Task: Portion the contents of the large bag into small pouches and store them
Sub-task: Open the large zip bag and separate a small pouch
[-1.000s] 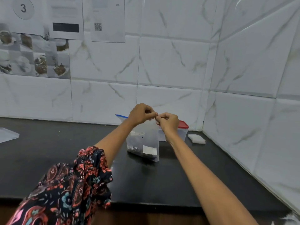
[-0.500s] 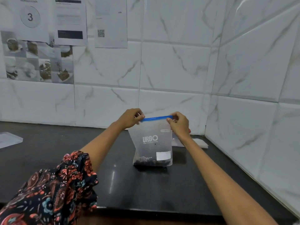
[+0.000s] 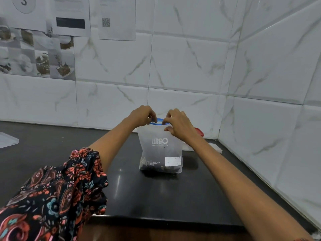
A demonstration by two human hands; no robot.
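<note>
A large frosted zip bag (image 3: 160, 150) with a blue zip strip and white lettering stands upright on the black counter (image 3: 69, 141), with dark contents at its bottom. My left hand (image 3: 141, 116) pinches the left part of the blue rim. My right hand (image 3: 178, 124) pinches the right part of the rim, fingers curled over the bag's top. The rim shows as a small blue curve between my hands.
A clear box with a red lid (image 3: 198, 132) stands behind the bag, mostly hidden by my right arm. A stack of small white pouches (image 3: 215, 147) lies by the right wall. A clear flat lid (image 3: 7, 140) lies at the far left. Tiled walls close the back and right.
My hands held the zip strip stretched wide half a second ago; now they have come close together at the bag's top, and the blue rim bows between them.
</note>
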